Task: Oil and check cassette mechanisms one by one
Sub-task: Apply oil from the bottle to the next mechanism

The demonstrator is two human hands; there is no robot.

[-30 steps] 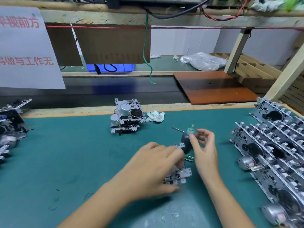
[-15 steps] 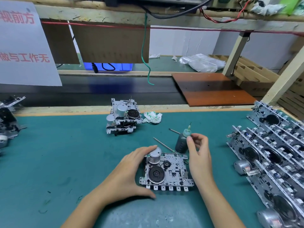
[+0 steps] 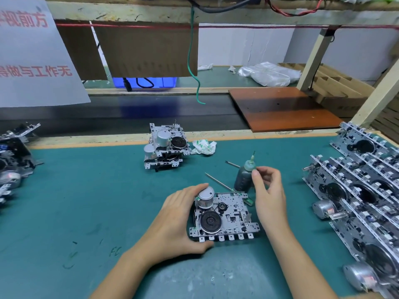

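The work surface is a teal-green bench mat edged at the far side by a pale wooden strip. Beyond it runs a dark conveyor belt, partly covered by a reddish-brown board. A white paper sign with red characters and a brown cardboard sheet hang from the wooden frame above, with a green wire dangling beside the cardboard.

The left hand lies on the mat at the left edge of a flat silver metal cassette mechanism with a black flywheel. Fingers curl over its cylindrical motor and the thumb presses the near edge, so the unit is grasped. The mechanism lies flat at centre, near the front edge.

The right hand is raised, wrist resting just right of the mechanism. Thumb and forefinger pinch the neck of one dark oil bottle with a pale green needle nozzle, which stands upright just behind the mechanism.

Count: one mechanism in hand; one stack of two mechanisms at the far edge; a crumpled white cloth beside it; two thin metal rods lying near the bottle; rows of leaning mechanisms at right, number indeterminate; a heap of further units at left.
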